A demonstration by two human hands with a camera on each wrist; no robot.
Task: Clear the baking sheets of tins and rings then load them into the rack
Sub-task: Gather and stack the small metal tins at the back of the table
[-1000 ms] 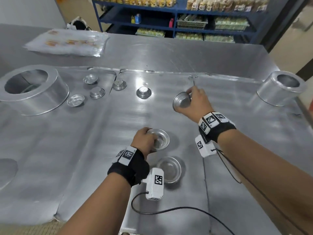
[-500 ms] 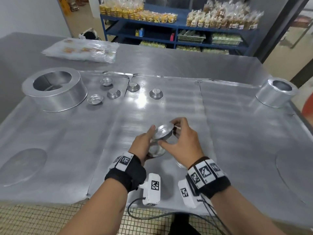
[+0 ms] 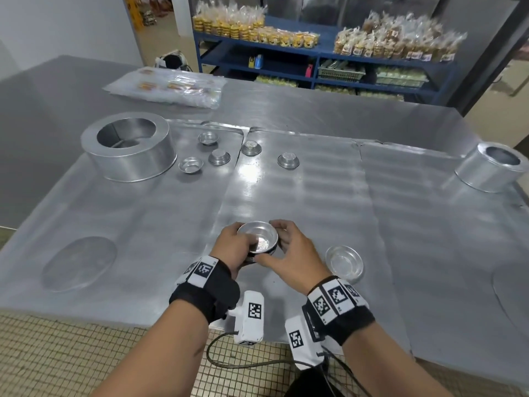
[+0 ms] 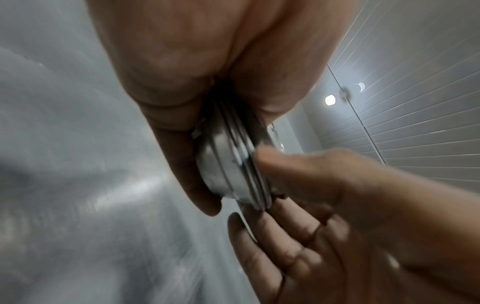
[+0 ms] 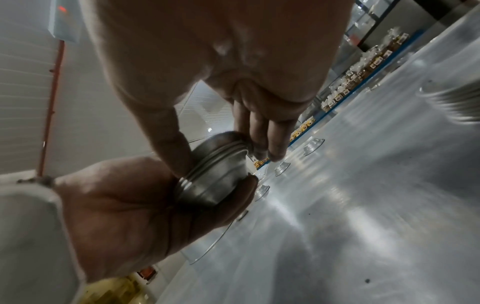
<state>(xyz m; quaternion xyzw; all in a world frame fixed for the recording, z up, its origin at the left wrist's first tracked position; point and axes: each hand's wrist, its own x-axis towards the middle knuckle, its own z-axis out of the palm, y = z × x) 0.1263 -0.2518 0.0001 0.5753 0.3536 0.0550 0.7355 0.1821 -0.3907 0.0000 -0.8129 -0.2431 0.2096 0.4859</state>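
A nested stack of small silver tins (image 3: 257, 239) is held just above the middle baking sheet (image 3: 300, 202), near its front edge. My left hand (image 3: 233, 247) grips the stack from the left and below, fingers cupped under its base (image 4: 231, 170). My right hand (image 3: 289, 247) pinches the stack's rims from the right, thumb on the near edge and fingers over the far edge (image 5: 215, 174). One loose tin (image 3: 344, 263) lies on the sheet just right of my right hand. Several more small tins (image 3: 219, 157) sit at the back left.
A large metal ring (image 3: 128, 146) stands on the left sheet (image 3: 128, 224), a smaller ring (image 3: 492, 167) at the far right. A flat round disc (image 3: 78, 263) lies front left. Bagged goods (image 3: 171, 88) lie on the table behind, before blue shelves (image 3: 315, 58).
My right hand carried a tin back from the middle of the sheet and nested it onto the one my left hand lifted. Both hands now hold the stack together.
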